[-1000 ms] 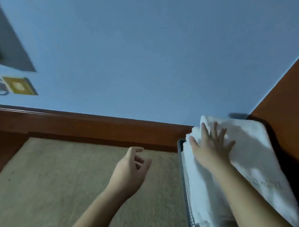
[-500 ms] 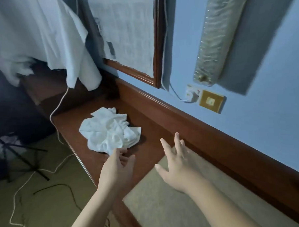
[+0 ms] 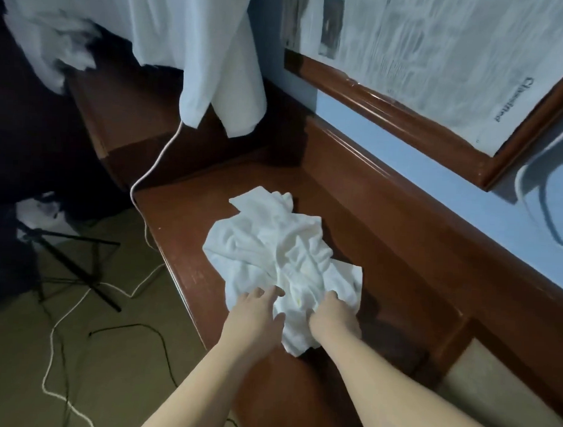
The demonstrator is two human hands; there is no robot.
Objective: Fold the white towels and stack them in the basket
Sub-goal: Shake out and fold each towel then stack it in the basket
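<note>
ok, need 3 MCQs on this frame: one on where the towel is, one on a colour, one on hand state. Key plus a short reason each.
1. Where does the crumpled towel lie?
A. on the floor
B. on the wooden ledge
C. in a basket

2. What colour is the wall above the ledge?
A. blue
B. green
C. yellow

3. What is the right hand doing?
A. hanging idle
B. resting flat on the ledge
C. gripping the towel

Key: 1 B, the towel sits on the brown wood by the wall. 2 A, the paint over the wooden trim is light blue. 3 C, its fingers curl into the cloth; the left hand touches the towel beside it.
</note>
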